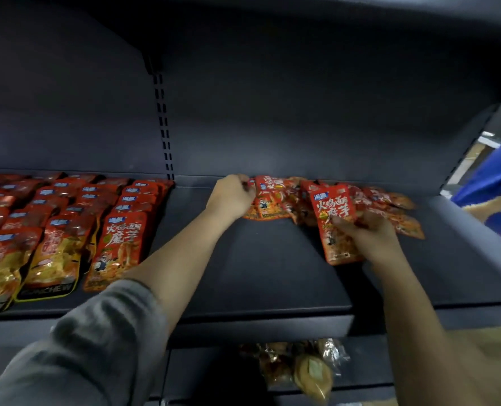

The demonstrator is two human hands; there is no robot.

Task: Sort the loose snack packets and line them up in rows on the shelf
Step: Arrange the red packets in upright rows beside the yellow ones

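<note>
Red packet [335, 222] pinched in right hand [369, 232], left hand [233, 194] gripping loose pile [284, 200]; slick packets may slide off shelf [258, 273].

Right hand [369, 234] holds 1 red packet [335, 222]; left hand [231, 194] grips the loose pile [287, 200] on the shelf [258, 273]; sorted rows [67, 224] at left.

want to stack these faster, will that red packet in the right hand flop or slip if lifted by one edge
The red packet is a flat foil pouch, so it probably bends a little. Its glossy film may slide against the loose pile. The right hand holds it in its fingers alone, so it is likely light.
</note>
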